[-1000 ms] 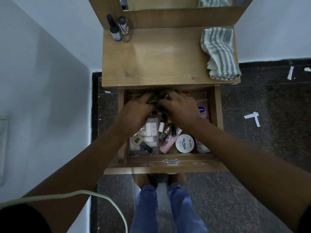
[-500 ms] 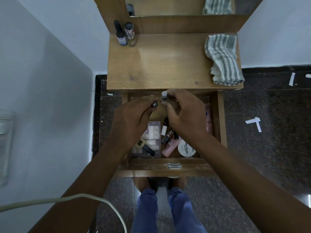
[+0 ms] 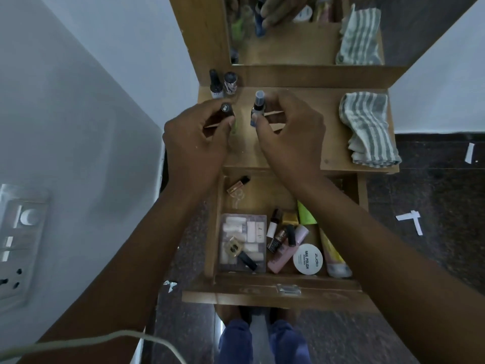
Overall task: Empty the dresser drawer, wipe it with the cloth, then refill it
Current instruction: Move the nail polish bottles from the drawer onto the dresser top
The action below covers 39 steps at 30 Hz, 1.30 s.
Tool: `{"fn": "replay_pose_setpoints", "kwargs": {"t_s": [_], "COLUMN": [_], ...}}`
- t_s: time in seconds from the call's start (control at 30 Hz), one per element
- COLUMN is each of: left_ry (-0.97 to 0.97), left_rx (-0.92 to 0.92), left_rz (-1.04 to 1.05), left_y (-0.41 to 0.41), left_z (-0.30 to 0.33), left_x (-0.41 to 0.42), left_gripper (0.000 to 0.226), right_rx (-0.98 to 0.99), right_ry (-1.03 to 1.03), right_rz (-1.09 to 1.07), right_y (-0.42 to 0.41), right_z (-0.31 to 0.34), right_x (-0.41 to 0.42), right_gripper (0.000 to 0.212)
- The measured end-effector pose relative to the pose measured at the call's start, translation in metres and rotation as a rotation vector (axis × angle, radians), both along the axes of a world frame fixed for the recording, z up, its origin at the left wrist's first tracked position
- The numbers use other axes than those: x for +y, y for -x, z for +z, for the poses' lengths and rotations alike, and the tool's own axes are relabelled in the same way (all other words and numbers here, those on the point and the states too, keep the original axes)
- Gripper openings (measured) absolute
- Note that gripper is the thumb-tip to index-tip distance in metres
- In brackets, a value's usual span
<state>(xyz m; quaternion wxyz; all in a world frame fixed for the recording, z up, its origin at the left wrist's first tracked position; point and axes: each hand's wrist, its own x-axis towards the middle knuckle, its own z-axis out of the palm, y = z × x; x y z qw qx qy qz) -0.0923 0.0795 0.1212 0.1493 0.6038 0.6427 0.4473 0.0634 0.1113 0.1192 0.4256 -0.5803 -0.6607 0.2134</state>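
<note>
- Drawer (image 3: pixel 283 283), lower centre, is pulled out, cosmetics remaining inside.
- Left hand (image 3: pixel 194 143) grip grasps a dark-capped bottle (image 3: pixel 227 111); right hand (image 3: pixel 291 132) grip pinches a spray bottle (image 3: pixel 258 107) upright above the surface (image 3: pixel 301 153), probably for tidy standing.
- Cloth (image 3: pixel 367 127) waits, right.

Hidden, cropped and unreadable parts

The left hand (image 3: pixel 195 143) covers most of its dark-capped bottle (image 3: pixel 227 109); the right hand (image 3: pixel 290 135) hides the lower body of the blue bottle (image 3: pixel 258 106). The right forearm crosses the drawer (image 3: pixel 275 287), concealing part of the yellow tube (image 3: pixel 332 254) and the green tube (image 3: pixel 305 214). The mirror (image 3: pixel 288 43) is cut off at the top edge. Small print on the white jar (image 3: pixel 307 259) is illegible.
</note>
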Motion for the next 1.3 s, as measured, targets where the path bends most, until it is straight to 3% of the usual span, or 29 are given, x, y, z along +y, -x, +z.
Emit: {"fn": "replay_pose_setpoints", "kwargs": {"t_s": [0.3,0.73,1.1,1.2,1.3], "left_ry": [-0.015,0.023,0.068,-0.030,-0.127], "left_rx": [0.024,0.052,-0.004,-0.004,0.012], "left_rz": [0.115,0.162,0.197,0.235,0.245], "left_y": [0.011,0.013,0.013,0.008,-0.006], "left_z": [-0.006,-0.016,-0.022,-0.015,-0.005], "left_x": [0.042,0.045,0.037,0.018,-0.012], "left_gripper": [0.023,0.028,0.042,0.043,0.030], "right_rx": [-0.066,-0.061,-0.047,-0.045,-0.071], "right_ry": [-0.008,-0.059,-0.066,-0.054,-0.051], "right_rz": [-0.063,-0.055,-0.039,-0.035,-0.029], "right_y": [0.015,0.026,0.013,0.003,-0.010], "right_z": [-0.011,-0.024,-0.025,-0.018,-0.012], "right_x": [0.053,0.067,0.049,0.031,0.003], "right_gripper": [0.014,0.015,0.032,0.032,0.026]}}
